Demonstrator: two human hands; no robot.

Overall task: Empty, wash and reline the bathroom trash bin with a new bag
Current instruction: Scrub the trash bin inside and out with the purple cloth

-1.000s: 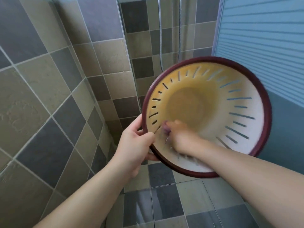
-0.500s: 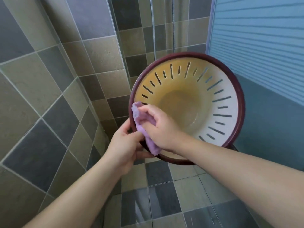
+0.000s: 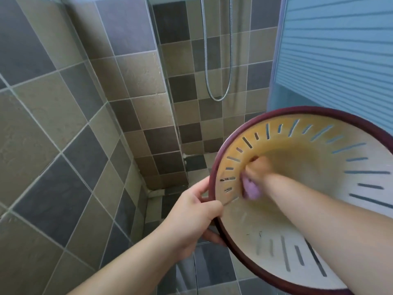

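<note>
Two hands work the trash bin (image 3: pixel 319 213), held tilted above the shower floor: left hand (image 3: pixel 191 216) pinches its dark rim, right hand (image 3: pixel 258 169), blurred, seemingly clutches a purple cloth (image 3: pixel 251 189) inside. Hard scrubbing could twist the wet rim free.

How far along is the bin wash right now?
Emptying looks done: the bin holds no trash or bag. Washing is in hand: the left hand grips the dark red rim while the right hand rubs a purple cloth inside the wall. Relining is left; no new bag shows.
</note>
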